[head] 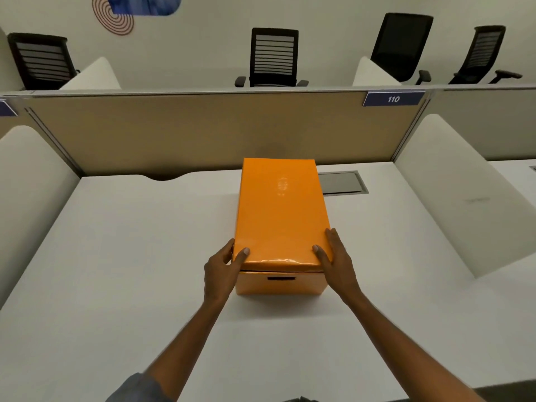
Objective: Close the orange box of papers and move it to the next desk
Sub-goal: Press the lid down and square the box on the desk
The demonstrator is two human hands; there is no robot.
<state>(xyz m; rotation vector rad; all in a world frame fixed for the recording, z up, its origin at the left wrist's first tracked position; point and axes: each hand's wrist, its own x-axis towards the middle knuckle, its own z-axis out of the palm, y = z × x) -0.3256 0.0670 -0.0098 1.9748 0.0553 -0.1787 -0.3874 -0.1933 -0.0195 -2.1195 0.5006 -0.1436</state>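
Note:
An orange box stands in the middle of the white desk, its long side running away from me. Its glossy orange lid lies on top and covers the inside, so no papers show. A dark slot handle marks the near wall. My left hand grips the lid's near left corner, thumb on top, fingers down the side. At the near right corner, my right hand holds the lid the same way.
A beige partition labelled 110 closes the desk's far side. White curved dividers flank the desk left and right; another desk shows beyond the right divider. A grey cable hatch sits behind the box. Black office chairs stand past the partition.

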